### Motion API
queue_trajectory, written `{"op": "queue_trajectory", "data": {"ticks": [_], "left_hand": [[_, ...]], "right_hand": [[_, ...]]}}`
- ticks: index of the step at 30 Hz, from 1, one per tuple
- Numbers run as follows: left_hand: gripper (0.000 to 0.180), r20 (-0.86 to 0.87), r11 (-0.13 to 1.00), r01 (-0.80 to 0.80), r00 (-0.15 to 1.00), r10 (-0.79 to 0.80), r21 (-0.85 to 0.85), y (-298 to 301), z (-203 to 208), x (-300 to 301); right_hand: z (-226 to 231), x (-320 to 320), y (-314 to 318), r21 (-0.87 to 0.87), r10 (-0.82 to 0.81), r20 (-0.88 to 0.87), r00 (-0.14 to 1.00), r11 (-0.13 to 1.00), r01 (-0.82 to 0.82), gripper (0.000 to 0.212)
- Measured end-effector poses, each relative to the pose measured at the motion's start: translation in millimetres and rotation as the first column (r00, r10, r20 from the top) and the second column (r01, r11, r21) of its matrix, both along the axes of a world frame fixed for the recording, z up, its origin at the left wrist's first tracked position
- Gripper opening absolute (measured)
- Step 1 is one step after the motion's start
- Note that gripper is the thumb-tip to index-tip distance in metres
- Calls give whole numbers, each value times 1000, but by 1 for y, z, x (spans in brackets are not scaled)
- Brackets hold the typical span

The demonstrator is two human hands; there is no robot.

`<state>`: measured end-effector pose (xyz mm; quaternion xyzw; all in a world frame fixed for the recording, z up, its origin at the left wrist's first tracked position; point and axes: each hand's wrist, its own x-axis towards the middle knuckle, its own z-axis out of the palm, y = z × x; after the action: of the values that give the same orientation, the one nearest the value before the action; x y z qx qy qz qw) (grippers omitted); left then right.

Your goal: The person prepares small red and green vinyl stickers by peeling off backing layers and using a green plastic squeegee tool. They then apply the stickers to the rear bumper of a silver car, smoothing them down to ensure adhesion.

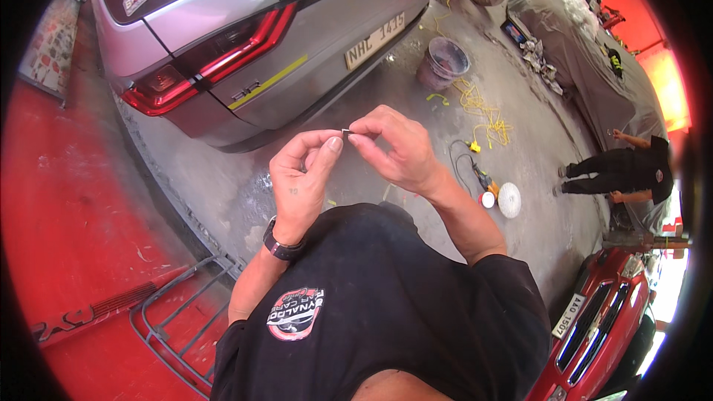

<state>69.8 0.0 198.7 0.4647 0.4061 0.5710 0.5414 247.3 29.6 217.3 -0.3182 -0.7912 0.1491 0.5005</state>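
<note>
My left hand (303, 174) and my right hand (399, 150) meet in front of my chest. Both are closed in a pinch on one small black-and-silver piece (346, 134); fingertips cover much of it, and I cannot make out its kind. Beyond them stands the rear of a silver car (319, 44) with a red tail light (249, 44). On its tailgate, a strip of yellow tape (269, 83) runs just under some small raised emblem letters (246, 93). My hands are apart from the car.
A bucket (438, 78), a tangled yellow cord (486, 115) and a polisher (484, 180) beside a round white pad (509, 200) are on the concrete floor. To the right are a person (620, 167), a covered vehicle (594, 67) and a red car (594, 327). A metal rack (182, 334) lies left.
</note>
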Motion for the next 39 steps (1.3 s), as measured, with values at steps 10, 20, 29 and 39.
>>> {"op": "queue_trajectory", "data": {"ticks": [10, 20, 29, 39], "left_hand": [[12, 262, 999, 32, 965, -27, -14, 11, 30, -10], [14, 300, 967, -218, 939, 170, 134, 16, 49, -8], [14, 436, 945, -275, 883, 177, 174, 8, 48, -6], [12, 364, 943, -301, 902, 233, 142, -2, 47, -2]], "right_hand": [[30, -5, 22, 28, 159, 29, 987, 987, -160, 23], [55, -12, 32, 106, 128, 44, 991, 985, -132, 21], [76, -30, 39, 215, 191, 106, 976, 954, -210, 21], [73, -32, 33, 320, 181, 205, 962, 917, -240, 24]]}}
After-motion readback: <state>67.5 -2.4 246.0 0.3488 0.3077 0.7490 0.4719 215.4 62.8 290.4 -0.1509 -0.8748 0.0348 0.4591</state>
